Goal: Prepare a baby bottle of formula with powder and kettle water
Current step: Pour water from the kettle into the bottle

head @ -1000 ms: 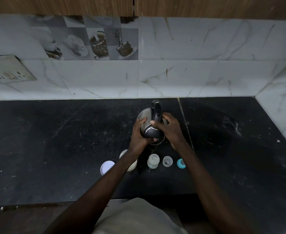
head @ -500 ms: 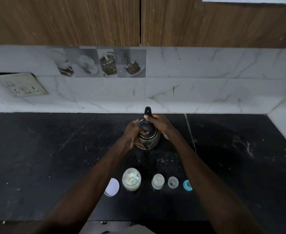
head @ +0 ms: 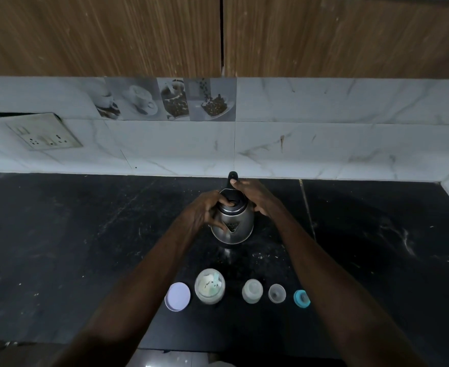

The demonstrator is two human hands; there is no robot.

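Left hand (head: 205,211): set against the left side of the kettle (head: 235,229). The fingers are curled round the upper body and reach the edge of the black lid (head: 232,202); the thumb lies lower on the steel wall, next to the spout. The grasp is narrow and in full contact.

Right hand (head: 256,198): placed on the far right side of the kettle, at the black handle (head: 232,176). The fingers are curled about the handle and one fingertip rests on its top end. How far the fingers wrap behind the handle cannot be told.

Kettle: upright on the black counter (head: 85,247), near the back wall, spout turned toward the person. The lid is seated on the body.

Front row on the counter, well apart from the kettle, left to right:
- lilac lid (head: 177,296), lying flat;
- powder jar (head: 209,286), open, with pale powder inside, just beside the lilac lid;
- baby bottle (head: 252,291), upright, uncapped, between the two forearms;
- clear cap (head: 277,293), just beside the bottle;
- teal ring (head: 300,298), partly hidden by the right forearm.

Surroundings: marble wall tiles (head: 324,144) behind the counter, a band of coffee-picture tiles (head: 170,99), a socket plate (head: 44,132) at the left, and wooden cabinet doors (head: 112,35) above.
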